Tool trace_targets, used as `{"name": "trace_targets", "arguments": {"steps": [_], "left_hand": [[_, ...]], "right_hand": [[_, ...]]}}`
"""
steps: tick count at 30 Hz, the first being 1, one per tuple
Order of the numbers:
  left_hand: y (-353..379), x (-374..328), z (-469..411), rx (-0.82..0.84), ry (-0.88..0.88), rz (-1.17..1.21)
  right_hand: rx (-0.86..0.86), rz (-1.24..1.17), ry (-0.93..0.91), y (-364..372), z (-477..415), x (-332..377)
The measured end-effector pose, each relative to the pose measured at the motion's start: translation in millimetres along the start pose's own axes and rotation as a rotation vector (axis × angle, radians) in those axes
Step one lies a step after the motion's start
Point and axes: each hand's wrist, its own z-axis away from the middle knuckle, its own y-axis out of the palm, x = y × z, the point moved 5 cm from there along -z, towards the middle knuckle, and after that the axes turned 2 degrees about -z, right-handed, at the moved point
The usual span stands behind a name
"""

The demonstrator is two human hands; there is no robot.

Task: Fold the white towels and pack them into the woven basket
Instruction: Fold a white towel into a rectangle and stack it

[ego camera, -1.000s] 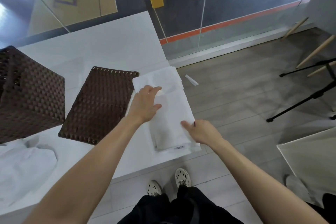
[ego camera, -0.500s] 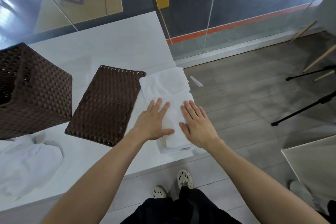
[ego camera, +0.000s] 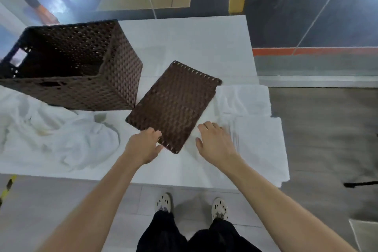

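Note:
An open brown woven basket (ego camera: pixel 71 67) stands at the back left of the white table (ego camera: pixel 184 43). Its flat woven lid (ego camera: pixel 173 106) lies in the middle. My left hand (ego camera: pixel 143 145) grips the lid's near edge, fingers curled over it. My right hand (ego camera: pixel 214 141) lies flat with relaxed fingers just left of a folded white towel (ego camera: pixel 259 145) at the table's right end. A second folded towel (ego camera: pixel 243 99) lies behind that one. Crumpled white towels (ego camera: pixel 51 135) are heaped at the left, in front of the basket.
The table's near edge runs just above my feet (ego camera: pixel 163 202). A glass wall (ego camera: pixel 306 16) stands behind the table. Grey wood floor (ego camera: pixel 327 129) lies to the right, with a black stand leg (ego camera: pixel 360 184) at the right edge.
Both hands have come off the folded towel. My left hand has moved left to the lid's near edge. The right hand has slid to the towel's left side. The view has swung left.

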Motion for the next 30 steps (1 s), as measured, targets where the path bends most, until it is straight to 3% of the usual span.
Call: {"name": "trace_targets", "arguments": {"steps": [6,12,17,22,30], "left_hand": [[36.9,108.4,2.6,0.088,-0.042,0.045],[34.6,187.4,-22.8,0.063,0.021,0.039],[42.5,203.1,-40.1,0.054,0.095,0.039],[57.2,202.6,-58.0,0.097,0.171,0.054],[24.0,211.8,-87.8,-0.013,0.143,0.073]], "right_hand": [[0.226,0.013,0.006,115.1,-55.0,88.2],[0.198,0.092,0.226,167.6,-94.3,111.4],[0.261,0.021,0.358,198.9,-123.6,116.0],[0.341,0.028,0.245,200.6,-121.8,95.7],[0.444,0.034,0.056,178.2,-170.4,54.8]]}}
